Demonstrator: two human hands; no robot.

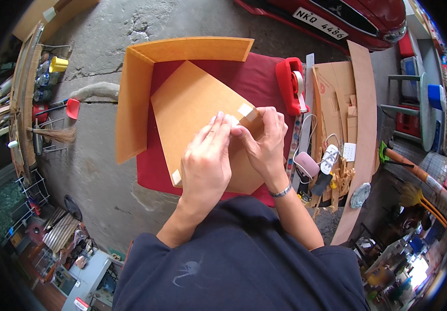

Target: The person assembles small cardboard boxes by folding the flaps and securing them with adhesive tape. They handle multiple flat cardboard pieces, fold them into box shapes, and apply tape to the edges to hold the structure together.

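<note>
A brown cardboard panel (197, 103) lies tilted in front of me, with a folded edge toward my right. White tape pieces (245, 110) stick to that edge, and another tape piece (176, 177) is at its lower left corner. My left hand (207, 158) is closed, its fingers pressed together at a small white piece of tape (234, 120) on the edge. Beside it my right hand (266, 142) is closed on the panel's edge, its thumb next to that tape. The undersides of the fingers are hidden.
Beneath the panel is a dark red padded surface (156, 171). A bent cardboard piece (134, 103) stands upright at the left. At the right are a red tape dispenser (289, 85), flat cardboard (332, 98) and a long wooden strip (363, 140). A red car (368, 20) stands beyond.
</note>
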